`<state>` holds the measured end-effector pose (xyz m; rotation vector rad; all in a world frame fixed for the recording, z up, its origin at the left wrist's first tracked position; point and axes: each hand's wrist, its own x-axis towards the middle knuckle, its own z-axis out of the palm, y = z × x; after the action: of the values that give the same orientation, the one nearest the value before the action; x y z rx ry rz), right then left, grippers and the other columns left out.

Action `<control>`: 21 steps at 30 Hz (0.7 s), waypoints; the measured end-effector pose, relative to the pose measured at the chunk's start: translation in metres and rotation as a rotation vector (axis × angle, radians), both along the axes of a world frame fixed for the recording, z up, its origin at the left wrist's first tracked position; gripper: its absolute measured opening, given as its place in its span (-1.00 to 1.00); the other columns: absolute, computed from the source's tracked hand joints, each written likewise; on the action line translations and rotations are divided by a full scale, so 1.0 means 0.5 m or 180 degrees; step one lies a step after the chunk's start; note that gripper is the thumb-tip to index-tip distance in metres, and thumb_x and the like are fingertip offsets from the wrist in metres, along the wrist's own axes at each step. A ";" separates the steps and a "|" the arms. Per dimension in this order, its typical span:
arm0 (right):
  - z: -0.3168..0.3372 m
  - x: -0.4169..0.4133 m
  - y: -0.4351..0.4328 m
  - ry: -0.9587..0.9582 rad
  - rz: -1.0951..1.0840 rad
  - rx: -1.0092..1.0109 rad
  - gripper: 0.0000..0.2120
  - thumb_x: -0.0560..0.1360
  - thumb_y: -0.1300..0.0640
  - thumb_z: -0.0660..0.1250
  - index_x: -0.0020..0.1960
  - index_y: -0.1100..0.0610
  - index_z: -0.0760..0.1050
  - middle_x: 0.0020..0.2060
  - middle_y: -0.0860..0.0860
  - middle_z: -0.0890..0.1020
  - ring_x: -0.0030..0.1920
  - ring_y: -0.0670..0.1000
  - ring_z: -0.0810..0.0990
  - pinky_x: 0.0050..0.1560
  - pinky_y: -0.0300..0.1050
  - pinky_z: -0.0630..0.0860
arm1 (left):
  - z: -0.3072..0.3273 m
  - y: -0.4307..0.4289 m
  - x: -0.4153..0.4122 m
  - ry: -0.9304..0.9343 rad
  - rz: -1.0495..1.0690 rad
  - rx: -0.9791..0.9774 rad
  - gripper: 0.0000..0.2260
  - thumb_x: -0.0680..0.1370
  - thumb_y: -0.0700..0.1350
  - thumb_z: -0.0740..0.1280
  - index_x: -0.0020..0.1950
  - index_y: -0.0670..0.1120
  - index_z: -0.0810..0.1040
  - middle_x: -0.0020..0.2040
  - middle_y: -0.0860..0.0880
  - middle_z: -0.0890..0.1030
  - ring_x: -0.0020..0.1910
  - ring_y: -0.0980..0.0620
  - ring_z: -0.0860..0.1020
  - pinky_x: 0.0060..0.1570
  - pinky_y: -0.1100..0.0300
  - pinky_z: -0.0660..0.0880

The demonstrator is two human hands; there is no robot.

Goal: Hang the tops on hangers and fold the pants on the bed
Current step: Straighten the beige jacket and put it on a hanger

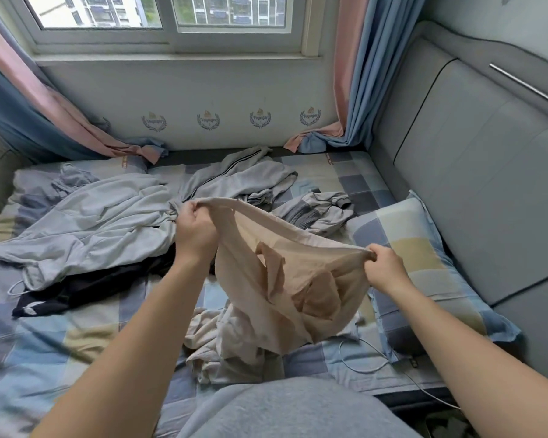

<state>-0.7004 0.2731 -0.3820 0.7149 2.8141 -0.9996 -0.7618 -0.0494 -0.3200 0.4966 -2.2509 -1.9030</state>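
Beige pants [257,298] hang over the bed by their waistband, inside out, with pocket linings showing and the legs piled on the sheet. My left hand [194,228] grips one end of the waistband, and my right hand [385,267] pinches the other end, stretching it between them. A light grey hooded top [86,222] lies spread at the left. A grey striped garment [234,180] sits crumpled behind the pants. A dark garment [83,287] lies under the hooded top. No hangers are in view.
The checked bedsheet [45,349] covers the bed. A checked pillow [424,257] lies at the right against the grey padded headboard [475,172]. Another crumpled grey garment [317,210] lies near the pillow. A white cable [364,368] trails on the sheet. Curtains hang at both window sides.
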 end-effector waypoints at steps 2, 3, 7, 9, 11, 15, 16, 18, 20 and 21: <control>0.027 -0.008 -0.019 0.0154 0.0013 -0.0434 -0.81 0.44 0.33 0.21 -0.32 0.14 0.39 -0.39 0.06 0.48 -0.25 0.14 0.46 -0.22 0.02 0.46 | -0.012 0.017 0.012 -0.0338 -0.0441 0.0098 -0.82 0.61 0.02 0.26 0.16 -0.01 0.52 0.09 -0.04 0.61 0.06 -0.07 0.59 0.07 -0.06 0.57; 0.043 -0.012 -0.033 0.0222 -0.0029 -0.0754 -0.83 0.43 0.31 0.21 -0.32 0.14 0.39 -0.40 0.06 0.45 -0.27 0.10 0.44 -0.25 0.06 0.49 | -0.018 0.029 0.020 -0.0492 -0.0698 0.0078 -0.75 0.62 0.00 0.32 0.27 -0.04 0.49 0.15 -0.03 0.59 0.08 -0.02 0.58 0.00 0.08 0.56; 0.107 -0.019 -0.093 0.0182 -0.0068 -0.2050 -0.82 0.53 0.41 0.16 -0.05 0.25 0.51 -0.30 0.13 0.54 -0.33 0.06 0.55 -0.33 0.01 0.64 | -0.027 0.077 0.066 -0.0683 -0.1905 -0.0442 -0.71 0.57 0.00 0.42 0.26 -0.06 0.57 0.13 0.03 0.65 0.02 0.12 0.63 -0.16 0.34 0.53; 0.139 -0.019 -0.120 0.0183 -0.0044 -0.2454 -0.84 0.56 0.41 0.16 0.01 0.29 0.51 -0.25 0.16 0.58 -0.32 0.07 0.61 -0.38 -0.03 0.62 | -0.032 0.094 0.089 -0.0728 -0.2572 -0.0726 -0.64 0.51 0.13 0.46 0.23 0.00 0.59 0.09 0.12 0.66 0.07 0.18 0.63 0.07 0.23 0.57; 0.163 -0.018 -0.143 0.0193 -0.0054 -0.2843 -0.88 0.56 0.40 0.18 -0.03 0.29 0.49 -0.24 0.21 0.59 -0.31 0.12 0.63 -0.36 0.00 0.64 | -0.039 0.120 0.108 -0.0806 -0.2903 -0.0888 -0.52 0.43 0.24 0.48 0.26 0.04 0.56 0.10 0.14 0.64 0.07 0.19 0.61 0.14 0.13 0.58; 0.191 -0.013 -0.178 0.0326 -0.0027 -0.3276 -0.93 0.56 0.39 0.22 -0.06 0.26 0.42 -0.31 0.20 0.57 -0.33 0.13 0.65 -0.20 0.11 0.68 | -0.061 0.168 0.140 -0.0502 -0.2679 -0.1216 -0.59 0.43 0.19 0.47 0.20 0.11 0.50 0.04 0.16 0.63 0.04 0.16 0.58 0.02 0.19 0.52; 0.196 -0.011 -0.183 0.0373 -0.0037 -0.3351 -0.93 0.56 0.38 0.22 -0.05 0.26 0.42 -0.30 0.20 0.59 -0.32 0.13 0.66 -0.19 0.12 0.68 | -0.064 0.170 0.143 -0.0448 -0.2416 -0.1262 -0.72 0.49 0.08 0.44 0.14 0.06 0.51 -0.03 0.13 0.63 -0.03 0.11 0.58 -0.10 0.23 0.48; 0.199 -0.009 -0.184 0.0497 -0.0121 -0.3482 -0.94 0.58 0.36 0.24 -0.05 0.24 0.41 -0.28 0.19 0.61 -0.30 0.14 0.69 -0.22 0.08 0.68 | -0.066 0.159 0.142 -0.0461 -0.1814 -0.1225 -0.93 0.56 -0.13 0.34 0.02 -0.02 0.50 -0.14 0.08 0.59 -0.14 0.04 0.55 -0.29 0.28 0.36; 0.198 -0.009 -0.177 0.0625 -0.0245 -0.3625 -0.91 0.59 0.33 0.26 -0.07 0.21 0.42 -0.25 0.17 0.63 -0.28 0.11 0.70 -0.24 0.02 0.66 | -0.068 0.133 0.131 -0.0458 -0.1385 -0.1179 -0.86 0.52 -0.28 0.26 -0.07 -0.06 0.53 -0.22 0.06 0.57 -0.18 0.00 0.52 -0.33 0.25 0.30; 0.197 -0.009 -0.172 0.0687 -0.0307 -0.3712 -0.92 0.60 0.32 0.27 -0.07 0.20 0.43 -0.23 0.17 0.64 -0.27 0.10 0.70 -0.23 0.01 0.66 | -0.066 0.120 0.125 -0.0438 -0.1268 -0.1093 -0.83 0.48 -0.30 0.23 -0.13 -0.05 0.54 -0.27 0.07 0.57 -0.21 0.01 0.51 -0.34 0.21 0.30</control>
<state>-0.7049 0.1871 -0.2837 0.5537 1.7451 -2.4306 -0.6993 0.0107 -0.3529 0.1388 -2.8666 -1.6099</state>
